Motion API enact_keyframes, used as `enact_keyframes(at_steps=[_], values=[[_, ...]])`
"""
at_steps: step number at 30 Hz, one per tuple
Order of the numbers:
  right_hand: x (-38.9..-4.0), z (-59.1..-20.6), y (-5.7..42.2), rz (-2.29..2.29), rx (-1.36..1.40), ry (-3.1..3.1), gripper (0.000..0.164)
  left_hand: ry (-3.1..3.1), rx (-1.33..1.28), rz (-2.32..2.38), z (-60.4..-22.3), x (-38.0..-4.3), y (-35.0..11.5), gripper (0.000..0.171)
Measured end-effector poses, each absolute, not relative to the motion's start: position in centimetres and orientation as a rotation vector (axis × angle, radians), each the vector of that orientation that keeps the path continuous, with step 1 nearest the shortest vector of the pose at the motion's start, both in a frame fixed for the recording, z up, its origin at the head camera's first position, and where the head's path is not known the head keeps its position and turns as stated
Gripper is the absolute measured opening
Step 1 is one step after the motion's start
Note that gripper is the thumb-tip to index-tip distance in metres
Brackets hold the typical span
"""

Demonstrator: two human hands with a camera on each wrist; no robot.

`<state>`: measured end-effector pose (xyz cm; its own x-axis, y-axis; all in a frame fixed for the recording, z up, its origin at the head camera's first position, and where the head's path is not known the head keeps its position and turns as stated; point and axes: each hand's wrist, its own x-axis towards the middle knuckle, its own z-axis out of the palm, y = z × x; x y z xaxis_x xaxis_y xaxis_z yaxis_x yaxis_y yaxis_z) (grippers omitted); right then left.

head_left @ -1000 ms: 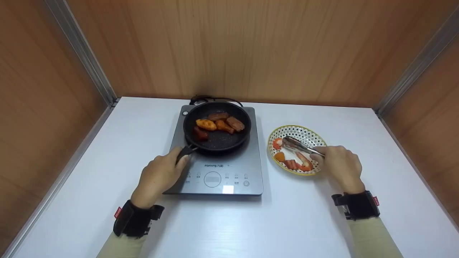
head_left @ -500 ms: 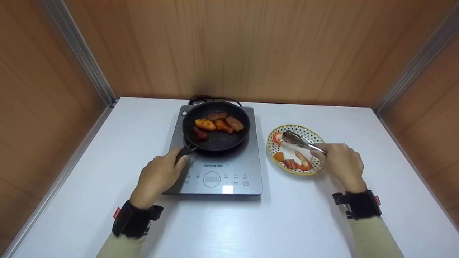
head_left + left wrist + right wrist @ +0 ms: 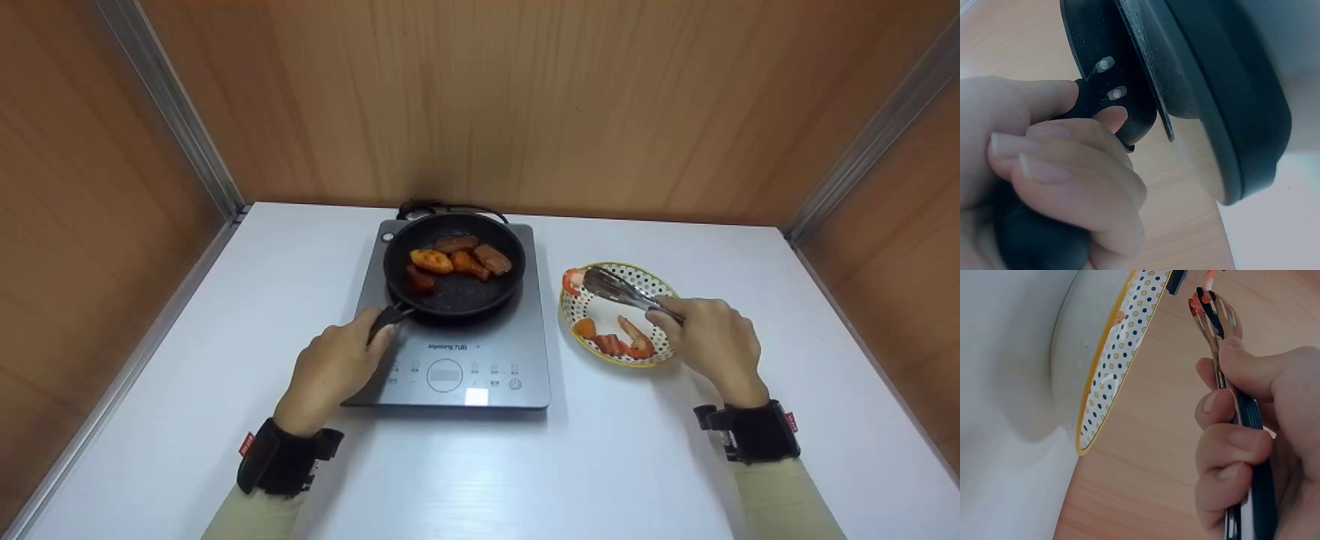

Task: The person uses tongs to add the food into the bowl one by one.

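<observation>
My left hand [image 3: 334, 371] grips the black handle [image 3: 385, 322] of a frying pan [image 3: 461, 300], fingers curled round it in the left wrist view. The pan sits on the induction cooker [image 3: 487, 352] and holds several browned food pieces, one a yellow oval [image 3: 431, 261]. In my right hand [image 3: 712, 349] is a pair of metal tongs [image 3: 619, 289], slanting over the polka-dot plate [image 3: 664, 289]. At their tips, above the plate's left rim, is an orange-and-white piece [image 3: 574, 281] that looks like shrimp. A curved shrimp [image 3: 637, 341], a bacon-like strip [image 3: 610, 344] and an orange lump [image 3: 585, 328] lie on the plate.
The cooker's black cable [image 3: 476, 208] curls behind the pan. A white table [image 3: 465, 472] carries everything, with a wooden panel [image 3: 510, 105] along the back and more panels with metal corner posts at both sides.
The tongs have moved slightly left and up, and the orange-and-white piece has shifted with them from inside the plate to its left rim. My left hand and the pan stay put.
</observation>
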<state>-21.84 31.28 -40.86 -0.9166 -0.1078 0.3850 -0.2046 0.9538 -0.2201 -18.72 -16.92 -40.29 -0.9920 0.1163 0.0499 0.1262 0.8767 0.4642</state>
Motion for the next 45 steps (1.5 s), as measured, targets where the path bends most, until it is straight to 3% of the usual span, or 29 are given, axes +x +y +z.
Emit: enact_keyframes(at_steps=[20, 34, 45], values=[[-20.7, -39.8, 28.9, 0.429, 0.332, -2.58, 0.028, -3.006, -0.204, -0.768, -40.5, -19.3, -15.9, 0.023], [-24.8, -37.8, 20.2, 0.262, 0.552, -2.592, 0.016, -3.014, -0.166, -0.779, -40.6, -19.2, -16.6, 0.022], [-26.8, -37.8, 15.9, 0.119, 0.553, -2.671, 0.02, -3.01, -0.181, -0.754, -40.6, -19.7, -15.9, 0.023]])
